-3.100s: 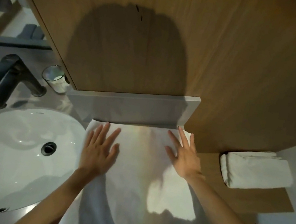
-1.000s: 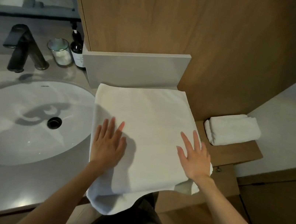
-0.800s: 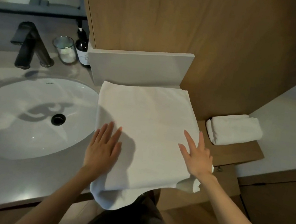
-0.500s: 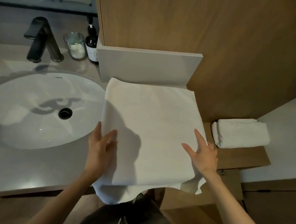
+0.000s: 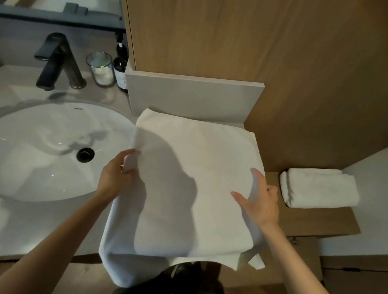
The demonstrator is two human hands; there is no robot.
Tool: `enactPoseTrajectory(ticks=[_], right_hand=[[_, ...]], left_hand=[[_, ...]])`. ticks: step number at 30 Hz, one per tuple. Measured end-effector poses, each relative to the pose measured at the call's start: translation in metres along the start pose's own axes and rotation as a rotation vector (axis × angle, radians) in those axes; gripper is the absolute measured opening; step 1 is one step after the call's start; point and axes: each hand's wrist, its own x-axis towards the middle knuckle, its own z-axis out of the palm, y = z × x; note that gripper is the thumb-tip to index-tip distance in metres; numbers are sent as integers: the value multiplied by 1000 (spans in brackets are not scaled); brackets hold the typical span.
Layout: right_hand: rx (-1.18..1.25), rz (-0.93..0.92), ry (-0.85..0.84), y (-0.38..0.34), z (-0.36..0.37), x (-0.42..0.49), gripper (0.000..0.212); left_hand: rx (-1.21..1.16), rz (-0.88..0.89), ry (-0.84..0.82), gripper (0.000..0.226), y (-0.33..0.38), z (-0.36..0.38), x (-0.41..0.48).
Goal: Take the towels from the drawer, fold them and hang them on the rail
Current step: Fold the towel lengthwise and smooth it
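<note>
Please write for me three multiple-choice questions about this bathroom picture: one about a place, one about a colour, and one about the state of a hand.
1. Where does the small folded towel lie?
A. on the floor
B. on the wooden shelf, right of the large towel
C. over a rail

2. What colour is the faucet?
A. black
B. gold
C. white

3. What does the left hand do?
A. lies flat on the counter
B. grips the large towel's left edge
C. holds a brush

Answers:
1 B: it rests on the shelf, apart from the large towel.
2 A: its whole body looks black.
3 B: its fingers curl round the raised edge, while the right hand is open at the right edge.
</note>
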Motion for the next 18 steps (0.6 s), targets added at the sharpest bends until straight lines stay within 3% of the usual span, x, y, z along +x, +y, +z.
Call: enactPoseTrajectory(ticks=[3, 8, 14, 18], right_hand=[[82, 48, -63, -6, -2, 28, 97], [233, 170, -79, -10, -2, 73, 111], [438, 98, -10, -13, -11, 85, 89], [519, 99, -100, -12, -19, 97, 85]], left_hand=[[62, -58, -39, 58, 12, 6, 22], [-50, -131, -25, 72, 16, 10, 51], [-81, -123, -47, 70, 13, 1, 63], [-101, -122, -217, 83, 11, -8, 67]])
